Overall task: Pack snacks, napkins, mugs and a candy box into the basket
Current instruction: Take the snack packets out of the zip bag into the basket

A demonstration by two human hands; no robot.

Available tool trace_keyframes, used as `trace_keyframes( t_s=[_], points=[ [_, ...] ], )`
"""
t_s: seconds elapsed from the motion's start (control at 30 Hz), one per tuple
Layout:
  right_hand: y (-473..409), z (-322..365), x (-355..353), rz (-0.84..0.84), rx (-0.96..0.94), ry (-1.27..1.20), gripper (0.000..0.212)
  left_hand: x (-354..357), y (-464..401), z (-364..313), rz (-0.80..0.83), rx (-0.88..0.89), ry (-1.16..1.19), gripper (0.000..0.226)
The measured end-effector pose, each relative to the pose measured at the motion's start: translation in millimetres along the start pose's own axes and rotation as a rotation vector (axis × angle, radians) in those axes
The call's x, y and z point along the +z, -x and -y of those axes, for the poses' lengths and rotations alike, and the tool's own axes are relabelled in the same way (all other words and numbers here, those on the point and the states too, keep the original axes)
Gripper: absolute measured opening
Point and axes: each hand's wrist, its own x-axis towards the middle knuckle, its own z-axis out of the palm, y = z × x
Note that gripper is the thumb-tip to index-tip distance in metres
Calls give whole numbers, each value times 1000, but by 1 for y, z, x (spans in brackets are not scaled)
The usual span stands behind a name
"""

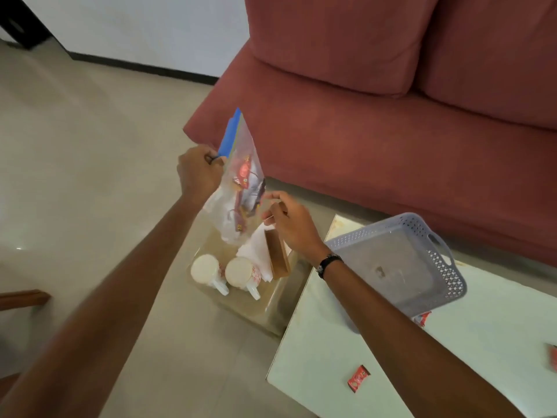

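- Left hand (197, 171) up at about 11 o'clock of the frame centre, grip curled tight round the blue top edge of a clear snack bag (241, 188), bag hanging tilted in the air.
- Right hand (291, 224) just at 3 o'clock of the bag, fingertips touching or pinching its lower side; hard to tell which through the blur, so grip state uncertain there.
- Red snack wrappers visible inside the bag, bag held above a clear box (271, 309) on the floor.
- In that clear box, below the bag at 6 o'clock: two white mugs (224, 273) side by side, white napkins (256, 248) at their 1 o'clock, and a brown candy box (277, 254) standing on edge against the napkins.
- Grey basket (398, 260) on the white counter (331, 357), at 4 o'clock of the right hand, tilted, nothing visible inside.
- Loose red snack (358, 378) on the counter at 6 o'clock of the basket, another (422, 319) peeking from under its near edge, a third (553, 357) at the far right edge.
- Judged progress: barely begun, nothing packed yet.
- Left to do, by the look of it: snack bag, loose snacks, napkins, both mugs and candy box into the basket.
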Motion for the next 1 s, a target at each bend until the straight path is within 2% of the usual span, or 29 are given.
trace_keyframes(
  t_s=[0.13,0.23,0.3,0.37,0.43,0.53,0.63,0.73,0.77,0.9,1.0],
  points=[
    [14,60,-31,-62,-113,-87,22,-26,21,-74,147,-173,390,12],
    [44,96,-59,-155,-140,-121,23,-39,59,-125,335,-276,653,18],
    [75,105,-79,-190,-113,-155,22,-39,88,-148,470,-389,796,15],
    [110,104,-98,-226,-91,-169,20,-36,118,-163,663,-493,944,16],
    [147,99,-117,-267,-67,-158,19,-30,155,-175,832,-542,1052,18],
    [205,89,-143,-337,25,-88,24,-28,217,-197,1000,-612,1057,16],
    [261,76,-163,-360,132,10,22,-30,275,-217,1073,-690,1007,18],
    [307,68,-177,-452,231,118,17,-31,325,-230,1103,-723,962,48],
    [319,66,-182,-477,261,160,16,-34,341,-233,1089,-732,972,50],
    [361,59,-197,-490,347,154,12,-50,389,-246,1049,-768,1000,12],
    [385,57,-201,-497,344,163,11,-59,412,-255,1047,-764,970,13]
  ],
)
